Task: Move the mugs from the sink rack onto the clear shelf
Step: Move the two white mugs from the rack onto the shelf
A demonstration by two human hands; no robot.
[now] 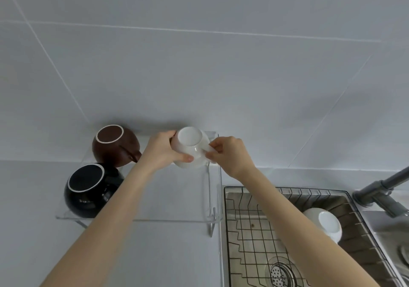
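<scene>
Brown mug (116, 146), black mug (93, 190) crowd shelf (177, 198) left.

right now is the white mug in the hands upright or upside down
Upside down: the white mug shows its flat base facing up, with the left hand on its side and the right hand at its handle, over the clear shelf.

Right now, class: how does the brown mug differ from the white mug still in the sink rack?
The brown mug is dark brown and stands on the clear shelf; the white mug in the rack is white and sits in the sink rack. The brown mug's handle shows; the white one's does not. Both are upside down, and no hand touches either.
</scene>
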